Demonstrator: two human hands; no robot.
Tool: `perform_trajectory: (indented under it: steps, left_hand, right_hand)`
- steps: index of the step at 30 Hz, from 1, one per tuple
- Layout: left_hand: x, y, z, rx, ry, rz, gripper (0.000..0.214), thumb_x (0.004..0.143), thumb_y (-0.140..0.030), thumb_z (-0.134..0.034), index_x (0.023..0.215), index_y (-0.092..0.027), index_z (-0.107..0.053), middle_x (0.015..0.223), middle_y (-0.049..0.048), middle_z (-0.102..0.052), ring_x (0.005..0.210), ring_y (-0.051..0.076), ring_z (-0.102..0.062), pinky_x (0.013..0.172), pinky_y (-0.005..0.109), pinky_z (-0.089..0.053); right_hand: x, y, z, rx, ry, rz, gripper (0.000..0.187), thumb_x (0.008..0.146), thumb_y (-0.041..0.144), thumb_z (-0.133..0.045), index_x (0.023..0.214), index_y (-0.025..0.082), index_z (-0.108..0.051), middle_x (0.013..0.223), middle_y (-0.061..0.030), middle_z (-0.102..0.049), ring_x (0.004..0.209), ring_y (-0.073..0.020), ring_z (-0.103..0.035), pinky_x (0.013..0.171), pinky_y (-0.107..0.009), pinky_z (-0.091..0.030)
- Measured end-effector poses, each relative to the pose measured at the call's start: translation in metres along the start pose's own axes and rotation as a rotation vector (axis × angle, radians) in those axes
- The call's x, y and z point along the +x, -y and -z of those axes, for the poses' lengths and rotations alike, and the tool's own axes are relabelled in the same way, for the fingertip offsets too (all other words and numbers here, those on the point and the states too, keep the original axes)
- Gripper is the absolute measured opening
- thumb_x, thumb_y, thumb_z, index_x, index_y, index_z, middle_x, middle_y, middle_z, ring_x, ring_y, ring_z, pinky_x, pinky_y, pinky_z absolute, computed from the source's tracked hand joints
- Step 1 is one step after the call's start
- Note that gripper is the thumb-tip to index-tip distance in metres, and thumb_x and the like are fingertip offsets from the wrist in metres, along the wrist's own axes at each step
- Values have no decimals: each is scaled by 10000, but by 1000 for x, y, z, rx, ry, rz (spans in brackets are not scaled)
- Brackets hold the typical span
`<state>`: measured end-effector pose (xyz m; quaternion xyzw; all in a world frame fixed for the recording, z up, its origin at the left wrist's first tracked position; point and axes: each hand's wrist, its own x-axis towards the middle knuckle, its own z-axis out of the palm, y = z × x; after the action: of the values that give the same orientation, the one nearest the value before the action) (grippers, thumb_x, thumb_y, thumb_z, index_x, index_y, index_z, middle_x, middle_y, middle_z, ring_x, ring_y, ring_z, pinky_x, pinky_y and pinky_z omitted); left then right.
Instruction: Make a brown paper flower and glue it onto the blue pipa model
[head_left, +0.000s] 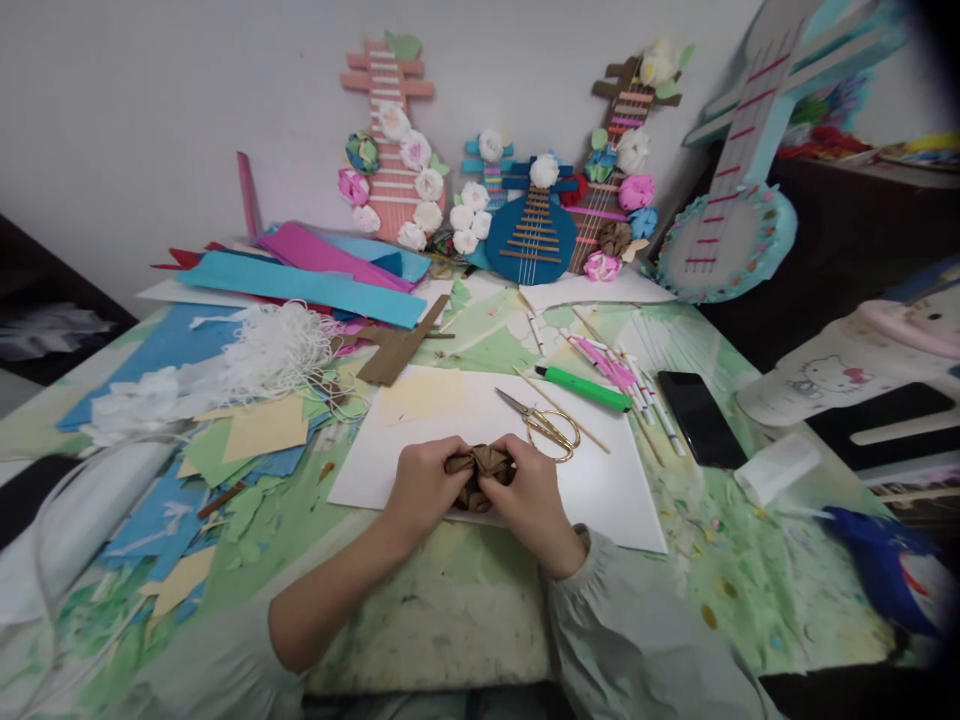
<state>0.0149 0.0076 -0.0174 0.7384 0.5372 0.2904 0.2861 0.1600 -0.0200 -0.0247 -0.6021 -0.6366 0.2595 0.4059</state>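
Note:
Between my two hands is a brown paper flower (474, 492) with folded, layered petals, held low over the near edge of a white board (600, 490). My left hand (427, 485) pinches its left side. From the right, my right hand (531, 490) grips it with the thumb pressed on the petals. Parts of the flower are hidden behind the fingers. Just beyond my right hand lie gold-handled scissors (551, 430), their blades pointing away to the left. A wooden stick (577, 420) and a green cutter or marker (585, 388) rest behind them. Pale yellow paper (424, 395) lies on the board's far left.
Paper scraps (262, 430), white string (281, 345) and coloured paper strips (300, 285) cover the left side. Several flower-decorated paper lutes (532, 235) lean on the wall. At right are a phone (700, 418), thin white sticks (660, 405) and a cup (832, 365).

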Motion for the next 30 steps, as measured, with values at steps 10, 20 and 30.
perform_trajectory:
  steps: [10,20,30]
  left_hand:
    - [-2,3,-6,-77,-55,-73,317,745,-145,-538,1053,-161,-613,886,40,-711,766,161,-660,719,261,-498]
    - [3,10,2,-98,-5,-243,301,746,-111,-543,1004,-177,-683,980,44,-731,898,165,-677,848,280,-514]
    - [-1,12,-5,25,-95,-371,242,763,-71,-509,900,-159,-688,858,39,-738,787,159,-682,733,257,-521]
  right_hand:
    - [1,-4,-1,69,-93,30,281,680,132,-546,955,185,-566,876,-39,-644,800,-189,-584,737,-292,-440]
    - [3,-6,3,96,39,76,277,664,83,-515,898,179,-629,820,-25,-671,742,-168,-595,685,-267,-441]
    - [0,-7,-1,-59,-41,151,163,691,66,-543,786,183,-606,734,-17,-637,699,-156,-574,641,-243,-410]
